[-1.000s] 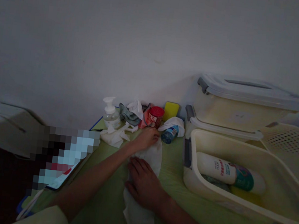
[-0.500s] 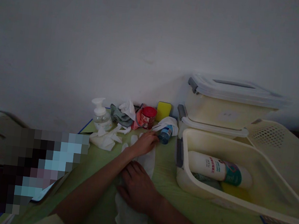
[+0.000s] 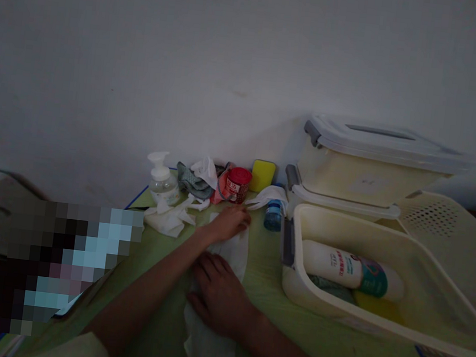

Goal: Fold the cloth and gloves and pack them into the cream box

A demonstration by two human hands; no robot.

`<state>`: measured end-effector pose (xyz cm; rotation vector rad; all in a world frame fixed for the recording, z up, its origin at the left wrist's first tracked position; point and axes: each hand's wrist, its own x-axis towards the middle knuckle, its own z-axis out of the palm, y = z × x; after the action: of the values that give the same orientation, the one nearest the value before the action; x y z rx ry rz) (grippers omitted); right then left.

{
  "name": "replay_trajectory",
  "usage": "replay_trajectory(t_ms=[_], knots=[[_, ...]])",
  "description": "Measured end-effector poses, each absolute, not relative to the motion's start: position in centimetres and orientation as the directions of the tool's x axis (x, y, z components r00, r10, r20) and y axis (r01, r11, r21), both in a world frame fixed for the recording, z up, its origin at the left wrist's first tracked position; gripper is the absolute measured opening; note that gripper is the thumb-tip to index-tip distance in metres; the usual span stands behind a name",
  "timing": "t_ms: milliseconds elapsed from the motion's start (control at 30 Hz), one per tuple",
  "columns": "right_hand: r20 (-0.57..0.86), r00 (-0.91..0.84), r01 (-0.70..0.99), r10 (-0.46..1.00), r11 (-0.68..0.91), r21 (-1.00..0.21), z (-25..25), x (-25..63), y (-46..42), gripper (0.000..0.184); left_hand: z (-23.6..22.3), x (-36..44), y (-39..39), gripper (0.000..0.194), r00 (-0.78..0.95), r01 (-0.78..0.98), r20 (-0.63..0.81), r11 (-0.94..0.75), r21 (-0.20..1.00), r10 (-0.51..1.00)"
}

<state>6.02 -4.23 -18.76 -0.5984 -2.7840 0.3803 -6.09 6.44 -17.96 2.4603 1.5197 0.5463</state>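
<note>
The left hand [image 3: 233,222] bends over the far end of a white cloth [image 3: 212,347], its fingers curled and close together; whether they pinch the fabric cannot be told. The right hand [image 3: 222,297] lies palm down on the cloth's middle, unclenched, with the thumb a little away from the fingers. The two hands are near each other. The cloth is spread lengthwise on a green table [image 3: 269,285], to the left of an open bin [image 3: 358,235], which serves as landmark.

In the bin a printed white bottle [image 3: 331,263] with a teal band rests on its side, above a dark green cloth [image 3: 331,289] and something flat and yellow [image 3: 378,307]. Behind the bin, a grey-lidded box [image 3: 371,179] is stacked on a lower box [image 3: 338,202]; what they contain is hidden. A perforated basket [image 3: 425,214] leans at the bin's far right.

Just left of the bin's far corner is a blue bottle [image 3: 273,221] with a white rag [image 3: 267,196] against it. Farther left of the bin, toward the wall, come a yellow pad [image 3: 263,175], an upright red can [image 3: 238,184], a heap of crumpled rags [image 3: 194,182], some white scraps [image 3: 168,219] and a clear pump bottle [image 3: 163,187]. Farthest left of the bin is a bright device [image 3: 96,254], mostly pixelated.
</note>
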Motion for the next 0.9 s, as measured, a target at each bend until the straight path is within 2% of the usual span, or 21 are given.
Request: replay_trajectory(t_ms=[467, 667, 800, 900], knots=[[0.214, -0.881, 0.356, 0.421, 0.890, -0.287, -18.9, 5.9, -4.1, 0.040, -17.5, -4.3, 6.4, 0.016, 0.407, 0.802, 0.248, -0.474, 0.364, 0.879], [0.211, -0.881, 0.352, 0.424, 0.884, -0.309, -18.9, 5.9, -4.2, 0.043, -17.9, -4.6, 7.0, 0.017, 0.401, 0.800, 0.219, -0.457, 0.390, 0.889], [0.245, -0.870, 0.333, 0.428, 0.877, -0.347, -18.7, 6.1, -4.1, 0.050, -17.4, -6.3, 7.8, 0.025, 0.339, 0.835, 0.213, -0.397, 0.381, 0.916], [0.300, -0.829, 0.343, 0.472, 0.853, -0.394, -18.6, 6.3, -4.0, 0.043, -17.3, -7.2, 8.1, 0.024, 0.289, 0.870, 0.196, -0.343, 0.355, 0.937]])
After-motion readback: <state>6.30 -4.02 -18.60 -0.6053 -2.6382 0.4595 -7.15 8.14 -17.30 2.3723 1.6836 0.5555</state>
